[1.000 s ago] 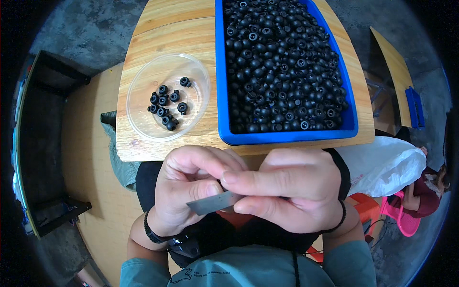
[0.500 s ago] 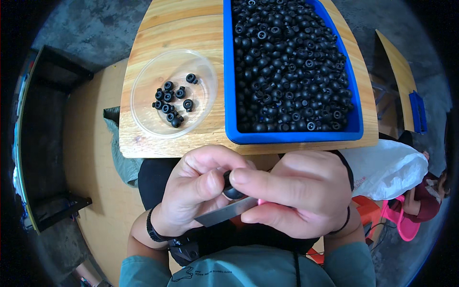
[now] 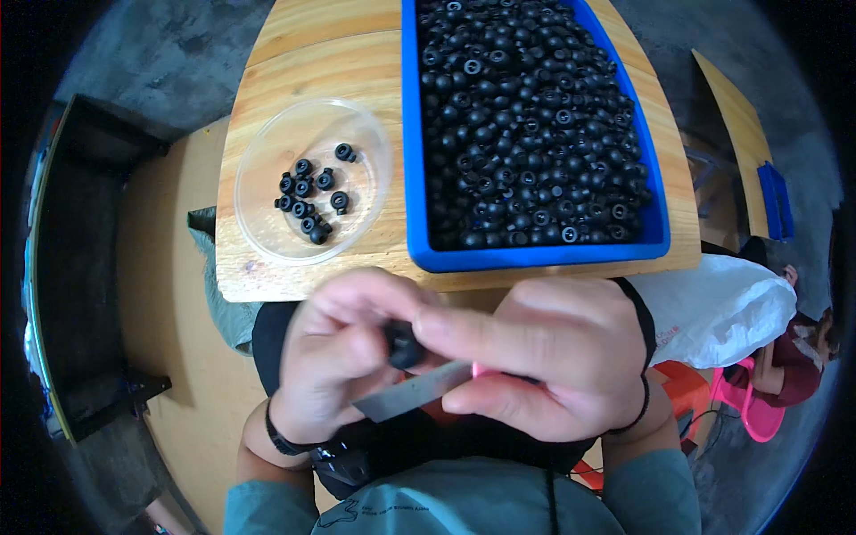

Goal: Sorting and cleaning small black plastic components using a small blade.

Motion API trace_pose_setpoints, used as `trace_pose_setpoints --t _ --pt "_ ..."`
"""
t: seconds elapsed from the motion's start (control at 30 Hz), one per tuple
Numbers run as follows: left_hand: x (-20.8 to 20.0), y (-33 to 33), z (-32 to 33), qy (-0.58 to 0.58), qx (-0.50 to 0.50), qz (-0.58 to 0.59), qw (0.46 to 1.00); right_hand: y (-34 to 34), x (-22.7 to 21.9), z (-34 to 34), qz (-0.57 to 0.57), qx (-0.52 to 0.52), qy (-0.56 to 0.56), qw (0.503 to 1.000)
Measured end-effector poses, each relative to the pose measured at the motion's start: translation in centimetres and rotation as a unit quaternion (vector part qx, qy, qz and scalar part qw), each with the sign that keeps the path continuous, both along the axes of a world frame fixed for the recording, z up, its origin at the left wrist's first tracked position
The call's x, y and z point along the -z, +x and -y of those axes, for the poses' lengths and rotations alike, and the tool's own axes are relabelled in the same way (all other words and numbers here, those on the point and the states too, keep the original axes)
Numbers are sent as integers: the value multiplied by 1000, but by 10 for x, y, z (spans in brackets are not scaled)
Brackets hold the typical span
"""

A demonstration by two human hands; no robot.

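black knob (image 3: 404,348) shifted left, within left grip (image 3: 323,361)

Tan flooring (image 3: 174,294) lies beside a black rack (image 3: 82,259) at left — a pink seat (image 3: 764,421) at right.
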State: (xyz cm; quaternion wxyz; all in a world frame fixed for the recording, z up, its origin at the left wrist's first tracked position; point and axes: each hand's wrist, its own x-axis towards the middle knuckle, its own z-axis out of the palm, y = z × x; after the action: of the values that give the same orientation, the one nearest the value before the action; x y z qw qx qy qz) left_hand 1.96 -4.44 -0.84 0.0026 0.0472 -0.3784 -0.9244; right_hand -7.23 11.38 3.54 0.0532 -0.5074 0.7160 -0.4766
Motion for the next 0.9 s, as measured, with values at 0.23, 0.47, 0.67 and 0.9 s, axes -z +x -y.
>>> trace_pose_setpoints --t 0.23,0.47,0.67,0.9 --pt "4 -24 58 -526 -250 30 813 -27 9 -23 141 229 -89 959" --pt "-16 -60 10 -766 -142 -105 618 -48 22 -48 195 246 -93 945" --pt "-17 -110 -17 -844 -31 -161 511 -51 26 -58 130 223 -121 958" --pt "-14 -114 -17 -849 -1 -140 509 -52 26 -66 159 212 -152 952"
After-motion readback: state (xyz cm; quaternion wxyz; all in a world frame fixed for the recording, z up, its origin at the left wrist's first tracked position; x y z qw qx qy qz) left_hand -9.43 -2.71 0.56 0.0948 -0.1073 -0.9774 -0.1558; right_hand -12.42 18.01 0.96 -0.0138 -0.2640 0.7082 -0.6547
